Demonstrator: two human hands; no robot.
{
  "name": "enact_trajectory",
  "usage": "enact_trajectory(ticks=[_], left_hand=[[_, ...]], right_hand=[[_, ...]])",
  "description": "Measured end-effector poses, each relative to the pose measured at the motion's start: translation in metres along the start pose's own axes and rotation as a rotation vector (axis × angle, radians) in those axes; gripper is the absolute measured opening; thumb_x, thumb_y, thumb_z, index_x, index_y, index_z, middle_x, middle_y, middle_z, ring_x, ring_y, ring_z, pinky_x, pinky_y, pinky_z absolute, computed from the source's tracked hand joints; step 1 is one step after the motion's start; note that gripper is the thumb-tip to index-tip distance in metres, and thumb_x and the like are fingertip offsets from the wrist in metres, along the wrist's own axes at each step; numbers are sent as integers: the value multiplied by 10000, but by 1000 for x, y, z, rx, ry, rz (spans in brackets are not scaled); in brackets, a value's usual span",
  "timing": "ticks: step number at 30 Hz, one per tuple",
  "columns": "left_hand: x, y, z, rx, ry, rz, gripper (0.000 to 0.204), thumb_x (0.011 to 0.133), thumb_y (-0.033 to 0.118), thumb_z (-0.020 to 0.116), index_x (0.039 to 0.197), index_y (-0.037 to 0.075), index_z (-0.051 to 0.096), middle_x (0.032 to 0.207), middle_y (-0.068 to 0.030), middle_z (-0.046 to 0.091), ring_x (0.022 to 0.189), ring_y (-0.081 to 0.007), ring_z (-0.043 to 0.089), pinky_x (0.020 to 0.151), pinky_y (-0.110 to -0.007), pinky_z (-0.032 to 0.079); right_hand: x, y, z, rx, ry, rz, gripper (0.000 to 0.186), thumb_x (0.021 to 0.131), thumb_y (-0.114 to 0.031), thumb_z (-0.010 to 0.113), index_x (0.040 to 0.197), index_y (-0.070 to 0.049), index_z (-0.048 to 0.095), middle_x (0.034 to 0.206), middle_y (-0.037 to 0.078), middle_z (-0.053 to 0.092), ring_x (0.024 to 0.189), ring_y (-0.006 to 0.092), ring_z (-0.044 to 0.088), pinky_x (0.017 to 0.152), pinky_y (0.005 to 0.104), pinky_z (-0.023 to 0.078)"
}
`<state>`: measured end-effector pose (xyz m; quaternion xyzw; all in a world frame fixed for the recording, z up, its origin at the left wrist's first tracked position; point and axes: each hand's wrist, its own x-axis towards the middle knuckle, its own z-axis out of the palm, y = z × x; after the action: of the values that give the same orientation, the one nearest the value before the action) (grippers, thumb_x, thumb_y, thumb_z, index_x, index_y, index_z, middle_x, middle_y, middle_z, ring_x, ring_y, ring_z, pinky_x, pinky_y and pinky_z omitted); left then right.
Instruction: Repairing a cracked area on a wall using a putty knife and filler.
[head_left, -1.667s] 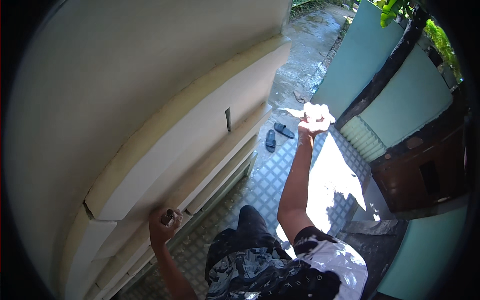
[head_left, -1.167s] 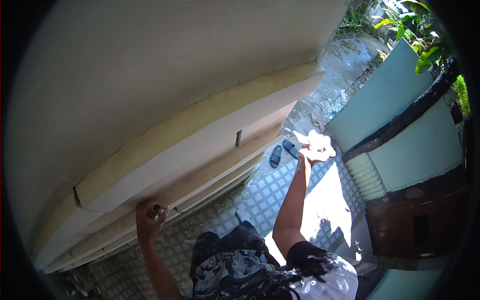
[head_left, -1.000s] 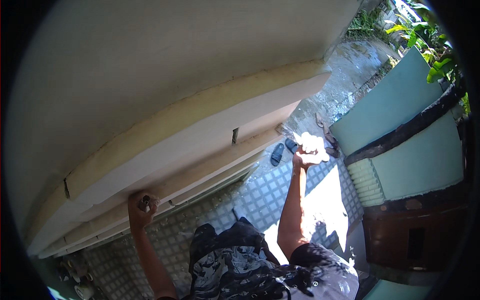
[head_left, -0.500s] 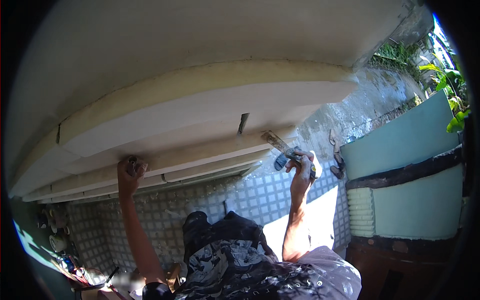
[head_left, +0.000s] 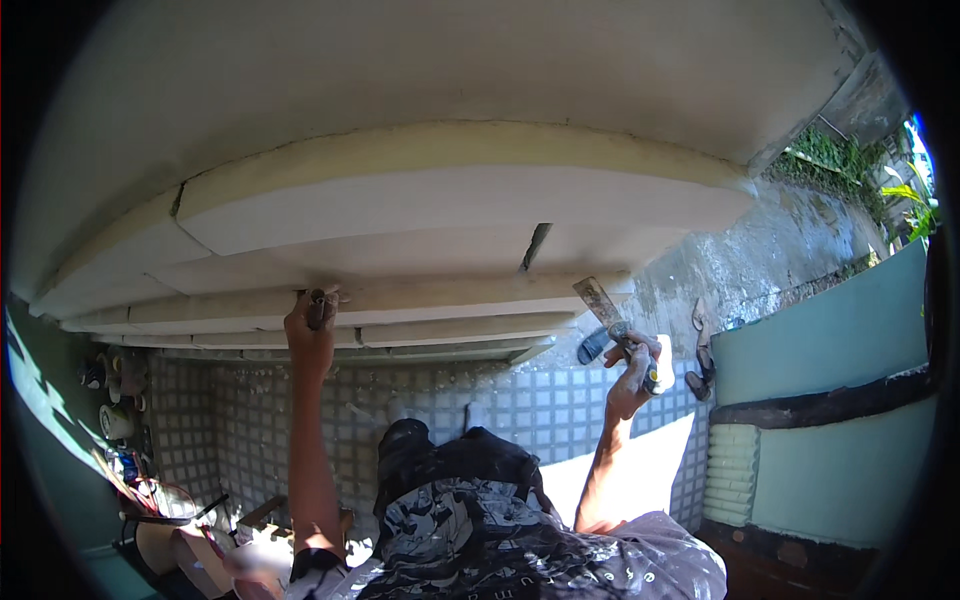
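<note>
My left hand (head_left: pixel 310 340) is raised against the stepped cream moulding (head_left: pixel 440 200) of the wall, closed around a small dark tool (head_left: pixel 317 308) whose tip touches the moulding's lower ledge. My right hand (head_left: pixel 634 368) is held up at the right, gripping the handle of a putty knife (head_left: pixel 603 304). The knife's flat blade points up and to the left, just below the moulding's right end. A narrow dark slot (head_left: pixel 535 246) shows in the moulding between the two hands.
A grey checked tile floor (head_left: pixel 540 405) lies below, with slippers (head_left: pixel 700 360) at the right. A pale green and dark wall (head_left: pixel 830 400) stands at the right, with plants (head_left: pixel 900 190) beyond. Cups and clutter (head_left: pixel 115 420) sit at the lower left.
The view has swung left along the moulding. My left hand has risen to the ledge with its tool. My right hand has come down and closer, the putty knife's blade now in view.
</note>
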<state>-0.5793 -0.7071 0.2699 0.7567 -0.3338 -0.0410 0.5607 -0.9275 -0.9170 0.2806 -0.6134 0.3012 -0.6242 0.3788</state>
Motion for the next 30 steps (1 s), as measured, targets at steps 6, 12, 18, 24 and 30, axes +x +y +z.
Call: enact_trajectory(ticks=[6, 12, 18, 24, 30], left_hand=[[-46, 54, 52, -66, 64, 141, 202, 878, -23, 548, 1032, 37, 664, 984, -93, 666, 866, -120, 610, 775, -263, 477], [-61, 69, 68, 79, -53, 334, 471, 680, -131, 496, 1048, 97, 680, 1144, -62, 606, 1013, -269, 612, 815, -362, 517], [-58, 77, 86, 211, -172, 369, 576, 670, -98, 555, 1200, 122, 604, 1287, -62, 534, 1216, -292, 483, 978, -421, 411], [-63, 81, 104, 338, -161, 381, 639, 644, -78, 523, 1248, 126, 575, 1319, -63, 523, 1238, -292, 463, 1011, -412, 356], [-62, 80, 105, 332, -71, 388, 703, 601, -19, 569, 1291, 114, 529, 1339, -50, 507, 1264, -287, 447, 1020, -448, 343]], right_hand=[[-25, -1, 22, -134, -259, -303, 167, 874, -53, 515, 886, 48, 648, 809, 107, 549, 513, 159, 589, 455, 252, 485], [-41, -2, 35, -122, -60, -122, 132, 882, -52, 560, 905, 48, 644, 902, 139, 566, 526, 168, 612, 452, 253, 503], [-48, -16, 32, 57, -144, -83, 122, 908, -48, 557, 927, 59, 611, 965, 169, 541, 547, 200, 633, 468, 266, 535], [-48, -9, 33, -15, -324, -76, 83, 843, -32, 656, 899, 30, 647, 983, 166, 578, 672, 178, 652, 560, 242, 556], [-58, -13, 43, -9, -177, 84, 78, 873, -16, 606, 932, 33, 614, 983, 155, 548, 623, 179, 649, 537, 260, 558]])
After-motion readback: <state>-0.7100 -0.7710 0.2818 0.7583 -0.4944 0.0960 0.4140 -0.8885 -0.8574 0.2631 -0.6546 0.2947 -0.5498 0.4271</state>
